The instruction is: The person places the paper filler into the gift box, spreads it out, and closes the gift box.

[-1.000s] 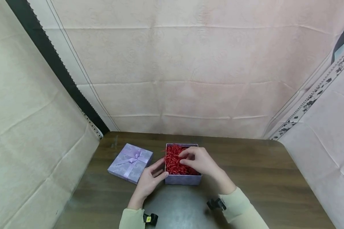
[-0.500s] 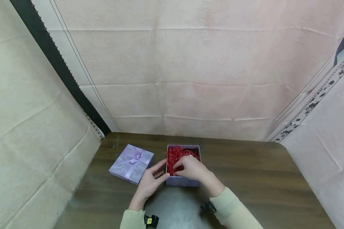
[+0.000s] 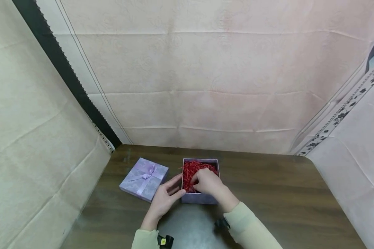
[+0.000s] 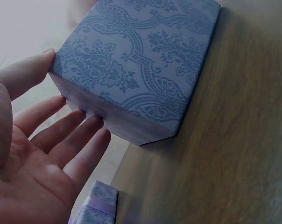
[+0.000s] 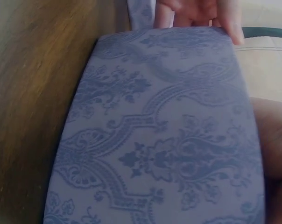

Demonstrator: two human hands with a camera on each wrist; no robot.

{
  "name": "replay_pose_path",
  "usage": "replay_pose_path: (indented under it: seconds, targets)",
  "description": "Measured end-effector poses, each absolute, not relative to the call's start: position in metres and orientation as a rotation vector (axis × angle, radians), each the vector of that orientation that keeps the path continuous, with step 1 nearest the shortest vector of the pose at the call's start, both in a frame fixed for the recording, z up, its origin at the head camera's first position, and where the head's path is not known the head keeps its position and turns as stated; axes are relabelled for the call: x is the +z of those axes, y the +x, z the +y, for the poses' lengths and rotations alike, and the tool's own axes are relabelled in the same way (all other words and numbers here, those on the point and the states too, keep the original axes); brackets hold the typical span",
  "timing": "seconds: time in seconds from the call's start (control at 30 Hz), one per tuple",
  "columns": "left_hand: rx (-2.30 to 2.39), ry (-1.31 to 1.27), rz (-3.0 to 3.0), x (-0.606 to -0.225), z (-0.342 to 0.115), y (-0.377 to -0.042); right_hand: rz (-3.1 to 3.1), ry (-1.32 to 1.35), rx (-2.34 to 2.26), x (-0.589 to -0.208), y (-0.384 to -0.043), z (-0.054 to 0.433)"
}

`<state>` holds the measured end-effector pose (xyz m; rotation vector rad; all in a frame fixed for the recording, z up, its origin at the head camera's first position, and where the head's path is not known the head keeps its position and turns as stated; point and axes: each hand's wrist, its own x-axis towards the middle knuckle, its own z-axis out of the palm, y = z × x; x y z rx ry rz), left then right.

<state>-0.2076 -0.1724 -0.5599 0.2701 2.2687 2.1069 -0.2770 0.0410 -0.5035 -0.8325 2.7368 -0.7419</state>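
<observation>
A purple patterned gift box (image 3: 200, 198) stands lidless, filled with red shredded paper (image 3: 191, 167). My right hand (image 3: 207, 181) reaches down into it, thumb and fingers curled together in the paper near the front left; the fingertips are partly buried. The box wall hides most of that hand in the right wrist view. My left hand (image 3: 163, 197) steadies the box at its near left corner. In the left wrist view its straight fingers (image 4: 68, 140) touch the side and the thumb lies at the edge.
The box lid (image 3: 144, 180), tied with a lilac ribbon bow, lies tilted on the wooden table (image 3: 277, 193) to the left, close by my left hand. Pale cloth (image 3: 224, 76) hangs behind the table and along both sides.
My right hand has moved left and nearer, deeper into the shredded paper. A dark gap has appeared at the box's back right corner. The left hand keeps its place at the box.
</observation>
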Motion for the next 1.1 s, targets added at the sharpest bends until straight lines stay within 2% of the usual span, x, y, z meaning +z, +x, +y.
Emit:
replay_pose_path:
  seconds: [0.3, 0.67, 1.1]
  targets:
    - [2.081, 0.281, 2.288, -0.562, -0.173, -0.206, 2.772, -1.039, -0.850, -0.487, -0.264, 0.059]
    - [2.090, 0.290, 2.302, -0.563, -0.172, -0.210, 2.827, -0.861, -1.169, -0.474, -0.261, 0.097]
    - [2.080, 0.267, 2.323, -0.563, -0.171, -0.209, 2.777, -0.513, -1.309, -0.493, -0.255, 0.138]
